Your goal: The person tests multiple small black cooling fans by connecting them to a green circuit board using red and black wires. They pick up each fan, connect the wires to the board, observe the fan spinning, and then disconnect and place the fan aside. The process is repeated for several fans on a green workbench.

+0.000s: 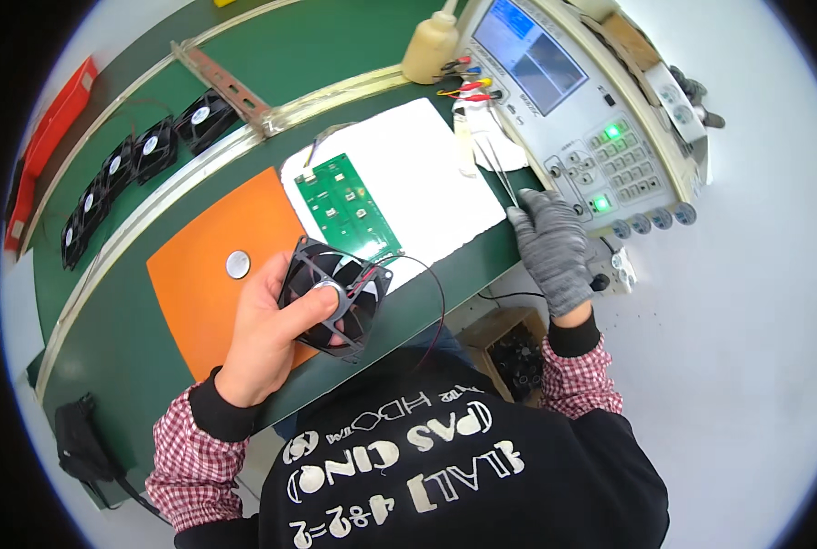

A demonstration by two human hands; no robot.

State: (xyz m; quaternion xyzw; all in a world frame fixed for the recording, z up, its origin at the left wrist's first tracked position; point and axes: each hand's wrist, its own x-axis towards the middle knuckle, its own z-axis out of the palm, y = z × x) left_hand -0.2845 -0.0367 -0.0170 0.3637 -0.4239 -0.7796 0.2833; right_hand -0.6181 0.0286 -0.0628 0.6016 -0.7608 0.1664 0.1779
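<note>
My bare left hand [269, 328] grips a square black cooling fan [361, 316], with the thumb pressed on its hub. A thin dark red and black wire trails from the fan's right side in a loop. Just beyond it, a green circuit board [344, 203] lies on a white pad [427, 174]. My right hand [555, 249], in a grey glove, rests at the table's right edge. Its fingertips pinch the near end of metal tweezers [500, 166], which point away toward a white cloth. A round silvery disc [237, 264] lies on an orange mat [221, 247].
A test instrument [578, 119] with a screen and lit green buttons stands at the right, clip leads plugged in. Near it is a cream squeeze bottle [429, 48]. Several black fans [155, 148] line up beyond a rail at the left. A box [509, 352] sits below the table edge.
</note>
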